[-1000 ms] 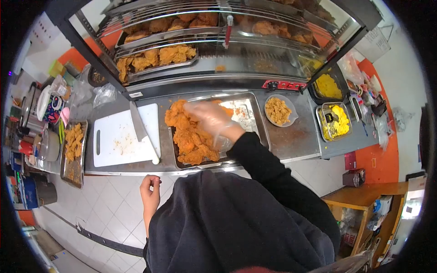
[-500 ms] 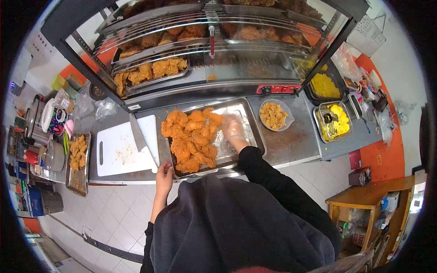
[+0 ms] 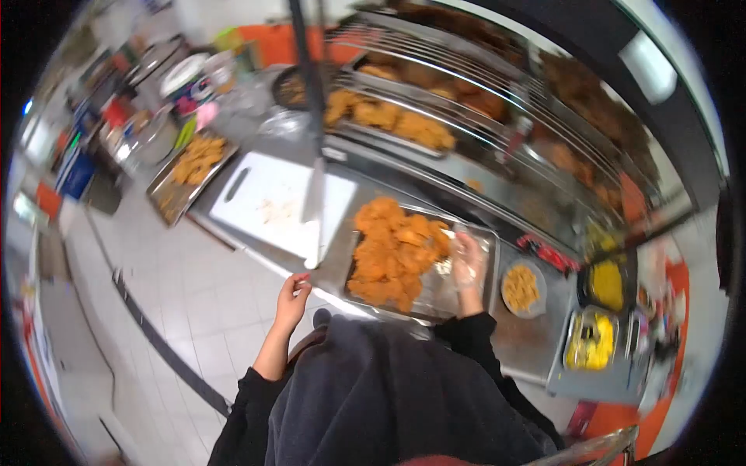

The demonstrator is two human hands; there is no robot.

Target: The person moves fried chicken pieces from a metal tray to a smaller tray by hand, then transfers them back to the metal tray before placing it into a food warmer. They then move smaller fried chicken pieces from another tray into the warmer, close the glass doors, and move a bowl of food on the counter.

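Note:
My left hand [image 3: 293, 297] is off the counter's front edge, near the knife's white handle, its fingers curled together with nothing visible in them. In a clear plastic glove, my right hand [image 3: 467, 262] hovers over the right part of a metal tray [image 3: 486, 289], fingers apart and holding nothing. Orange fried chicken pieces [image 3: 392, 252] are heaped on the tray's left side, just left of that hand. The knife [image 3: 314, 202] lies across the right part of a white cutting board [image 3: 256, 182] dotted with crumbs.
A glass heated cabinet [image 3: 435, 172] with racks of fried chicken stands behind the tray. To the right are a bowl of fried bits [image 3: 521, 287] and a container of yellow food [image 3: 590, 342]. A smaller tray of fried pieces [image 3: 198, 161] sits at the left.
The view has swung left and tilted. My left hand has come away from the tray's corner and counter edge. My right hand stays over the tray, seen more clearly.

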